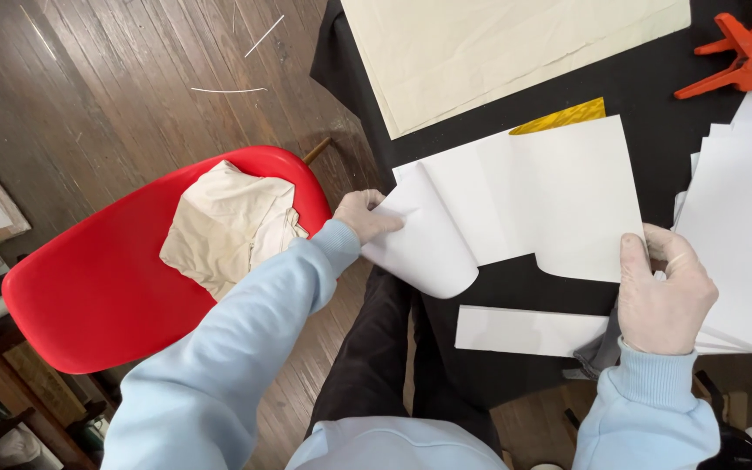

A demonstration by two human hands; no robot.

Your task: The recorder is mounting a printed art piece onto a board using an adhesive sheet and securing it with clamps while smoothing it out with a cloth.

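L hand: gloved, centre of frame, grip clamped on the left edge of the white sheet, where the paper curls under into a roll.
R hand: gloved, lower right, thumb on top, fingers under; grip clamped on the sheet's lower right corner.
White sheet: large, held between both hands over the black table, mid-frame; left part bends down w/ a rounded fold, right part roughly flat.
Paper strip: narrow white piece lying flat on the table, just below the held sheet, near R hand.
Paper stack: loose white sheets fanned at the right edge of frame, partly under R hand.
Yellow piece: small bit showing just above the held sheet's top edge.
Cream cloth: big flat pale piece at top centre, on the table.
Orange clamps: upper right corner, on the table.
Red chair: left of frame, on wood floor, beside the table; crumpled beige rag on its seat, near L forearm.
Sleeves: light blue, both arms.
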